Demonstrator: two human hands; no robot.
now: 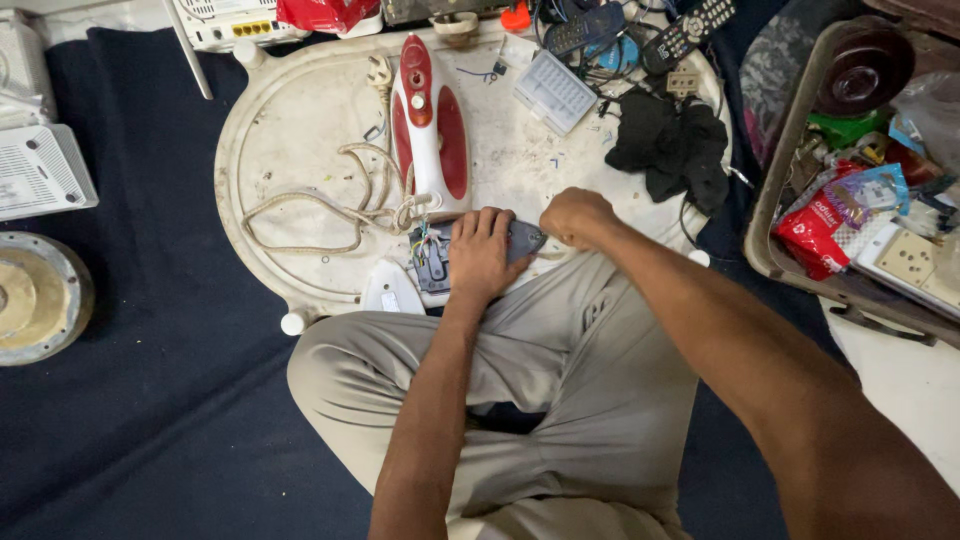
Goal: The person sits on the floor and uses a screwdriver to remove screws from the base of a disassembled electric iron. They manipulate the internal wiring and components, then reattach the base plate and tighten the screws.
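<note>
Two hands at the near edge of the board, on an opened iron part.

I see my left hand (pixel 482 252) spread flat over the grey part (pixel 470 255), pressing it down so it stays put against my knee; its wires (pixel 424 236) show at the left. My right hand (pixel 577 215) is curled into a fist at the part's right tip, touching it; whether it grips a tool I cannot tell. The red iron (pixel 430 125) lies mid-board (pixel 300 110), its cord (pixel 330 200) looped toward the left edge, within easy reach.
</note>
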